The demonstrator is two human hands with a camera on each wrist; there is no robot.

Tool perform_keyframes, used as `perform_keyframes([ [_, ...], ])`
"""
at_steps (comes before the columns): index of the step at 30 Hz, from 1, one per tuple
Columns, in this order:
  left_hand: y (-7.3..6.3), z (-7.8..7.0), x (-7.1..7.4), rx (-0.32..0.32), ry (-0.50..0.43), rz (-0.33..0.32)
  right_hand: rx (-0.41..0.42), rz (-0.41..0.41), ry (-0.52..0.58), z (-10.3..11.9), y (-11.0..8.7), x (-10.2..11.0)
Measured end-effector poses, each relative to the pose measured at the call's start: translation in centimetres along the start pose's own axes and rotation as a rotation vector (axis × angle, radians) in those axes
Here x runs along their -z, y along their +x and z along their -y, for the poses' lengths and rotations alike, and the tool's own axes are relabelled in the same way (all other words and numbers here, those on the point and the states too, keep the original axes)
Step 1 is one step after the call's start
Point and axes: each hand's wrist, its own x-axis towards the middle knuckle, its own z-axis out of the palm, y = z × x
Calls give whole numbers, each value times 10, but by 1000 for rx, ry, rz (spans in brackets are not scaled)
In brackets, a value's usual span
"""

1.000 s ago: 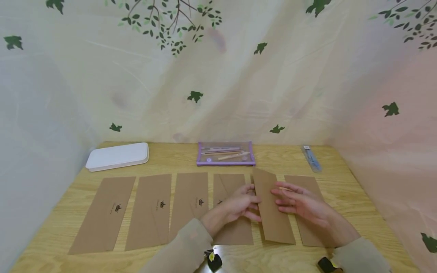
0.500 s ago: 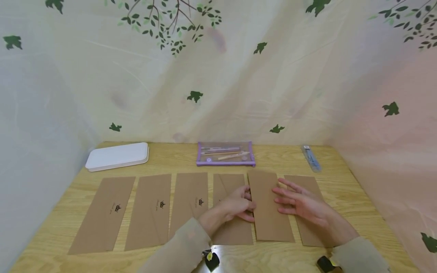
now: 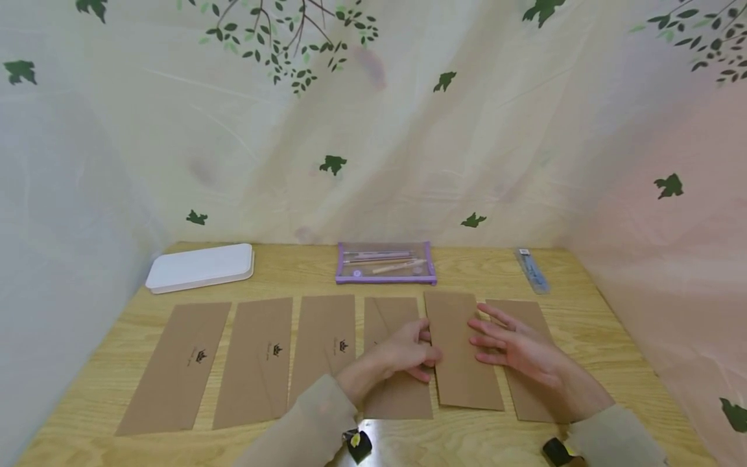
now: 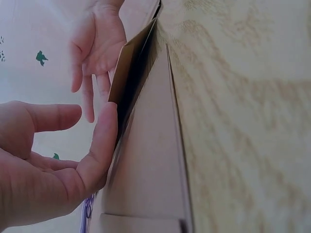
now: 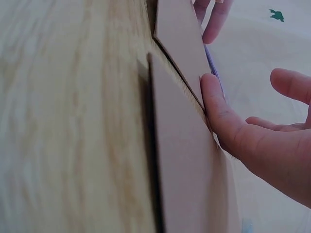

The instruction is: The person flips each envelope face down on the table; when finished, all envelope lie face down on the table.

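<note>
Several brown kraft-paper envelopes lie in a row on the wooden table. The fifth from the left, a plain-faced envelope [image 3: 463, 386], sits between my two hands. Its left edge is touched by the fingers of my left hand [image 3: 403, 350], which lies over the fourth envelope [image 3: 393, 311]. In the left wrist view that edge of the envelope [image 4: 127, 65] stands slightly raised, with a dark gap beneath. My right hand [image 3: 522, 347] reaches over the sixth envelope [image 3: 519, 314], fingers loosely extended. In the right wrist view a fingertip of the right hand [image 5: 257, 145] meets the fifth envelope's right edge.
Three envelopes with small crown prints, the nearest envelope [image 3: 323, 331] among them, lie to the left. Along the table's back are a white case [image 3: 201, 267], a purple-edged clear pencil pouch [image 3: 385, 280] and a slim blue packet [image 3: 532, 272]. Leaf-patterned cloth [image 3: 373, 162] surrounds the table.
The fifth envelope, tilted up on its left side earlier, has come down nearly flat and shifted a little left. My left hand lowered with it; the right hand barely moved.
</note>
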Motion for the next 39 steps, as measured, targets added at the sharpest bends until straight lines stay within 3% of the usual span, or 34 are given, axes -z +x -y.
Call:
perform_keyframes([
  [12,-3,4,0,-5,67,-31,-5,-12,-26,1,-1,1],
  [18,-5,7,2,-20,114,1,-5,-4,-33,1,-2,1],
  [24,-11,6,6,-26,85,17,19,-23,-80,4,-2,-5],
  [32,-24,-5,39,-119,48,58,124,29,-141,22,-3,-26],
  [39,-41,-15,79,-134,-20,46,104,36,-106,23,-4,-43],
])
